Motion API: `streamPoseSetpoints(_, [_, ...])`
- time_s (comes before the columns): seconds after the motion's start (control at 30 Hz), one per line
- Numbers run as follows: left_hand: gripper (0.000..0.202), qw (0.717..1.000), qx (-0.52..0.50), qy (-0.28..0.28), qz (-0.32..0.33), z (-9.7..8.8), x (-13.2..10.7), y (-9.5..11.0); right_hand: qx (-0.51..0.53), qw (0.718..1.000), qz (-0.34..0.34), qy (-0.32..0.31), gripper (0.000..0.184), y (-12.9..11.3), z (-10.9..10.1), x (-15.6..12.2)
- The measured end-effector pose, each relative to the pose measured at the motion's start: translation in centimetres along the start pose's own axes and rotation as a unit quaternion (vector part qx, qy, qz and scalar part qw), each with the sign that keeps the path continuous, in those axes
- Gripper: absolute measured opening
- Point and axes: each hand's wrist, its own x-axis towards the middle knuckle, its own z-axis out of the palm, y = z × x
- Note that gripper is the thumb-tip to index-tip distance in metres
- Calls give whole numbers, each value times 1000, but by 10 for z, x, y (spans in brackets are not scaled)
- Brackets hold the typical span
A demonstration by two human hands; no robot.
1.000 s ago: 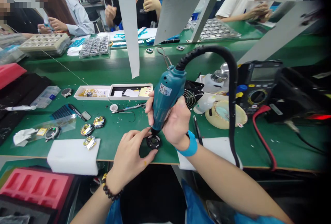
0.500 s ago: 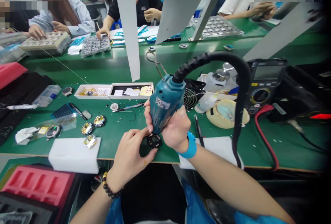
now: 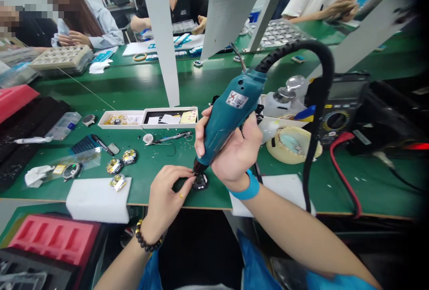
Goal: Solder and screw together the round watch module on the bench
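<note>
My right hand is wrapped round a teal electric screwdriver, tilted so its top leans right and its tip points down at a small black watch body on the green bench. A thick black cable arcs from the tool's top over to the right. My left hand pinches the left edge of the watch body with thumb and fingertips, close to the tool's tip.
Several small round watch parts lie left of my hands beside a white foam block. Two white part trays, tweezers, a multimeter and a tape roll stand behind. Other people work across the bench.
The screwdriver has tilted further right, its top rising. My left hand has shifted from cupping the watch body to pinching its left edge.
</note>
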Motion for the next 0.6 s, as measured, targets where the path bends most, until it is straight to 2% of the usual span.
streamPoseSetpoints(0.1, [14, 1000, 17, 9, 6, 0, 0, 0, 6, 1000, 7, -4, 62, 0, 0, -1])
streamPoseSetpoints(0.2, [3, 1000, 4, 3, 11, -1, 0, 2, 5, 1000, 15, -7, 62, -1, 0, -1])
streamPoseSetpoints(0.3, [9, 1000, -7, 3, -9, -2, -1, 4, -6, 1000, 0, -2, 60, -1, 0, -1])
streamPoseSetpoints(0.47, [15, 998, -8, -52, -29, -6, 0, 3, -35, 999, -27, -28, 60, 7, -1, -4])
streamPoseSetpoints(0.6, [14, 996, 11, -77, -36, -7, 0, 1, -57, 998, 1, -29, 65, 15, -2, -8])
